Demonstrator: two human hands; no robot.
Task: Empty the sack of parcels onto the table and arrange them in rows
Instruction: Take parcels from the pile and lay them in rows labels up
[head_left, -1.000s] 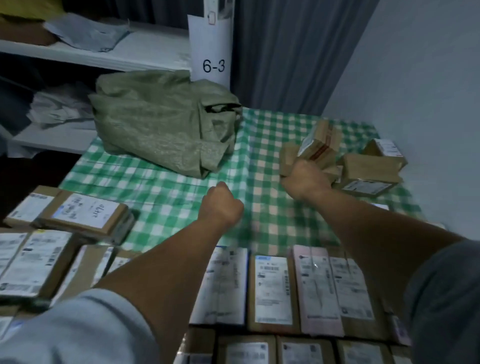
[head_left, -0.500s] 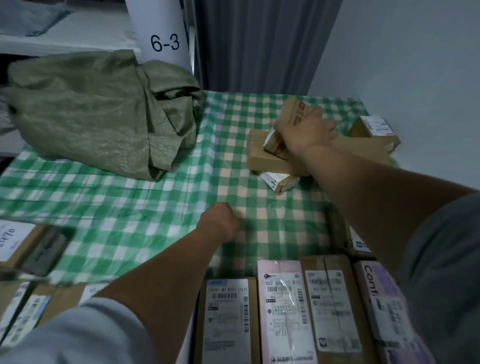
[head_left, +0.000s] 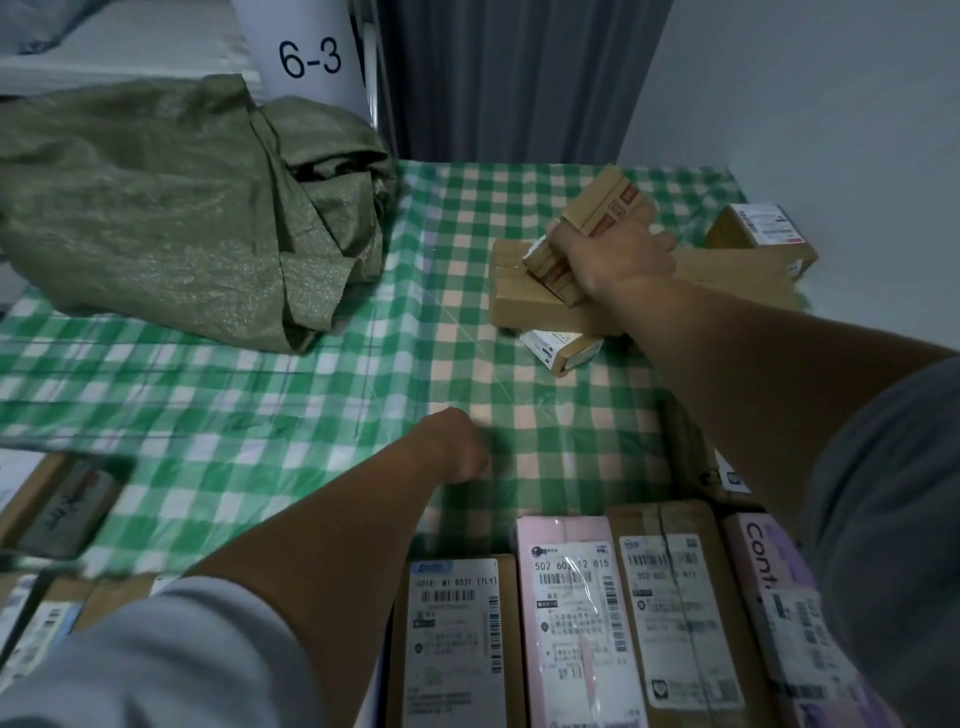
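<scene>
On the checked table (head_left: 311, 395), sorting looks nearly done.
Sack (head_left: 171, 208) lies slumped; rows (head_left: 566, 613) fill the near edge; right hand (head_left: 618, 257) clamps a parcel (head_left: 608, 202) above the last loose pile (head_left: 540, 306); left hand (head_left: 452, 447) fisted, empty.

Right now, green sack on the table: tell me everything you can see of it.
The sack is olive-green woven fabric, plastic-looking, with a faint sheen. It lies slumped and creased on the far left of the checked tablecloth, its crumpled mouth folded toward the table's middle, its left edge out of frame. The white 6-3 sign stands just behind it. Contents cannot be told. The left hand and the right hand, which grips a small box, are both apart from it.
</scene>
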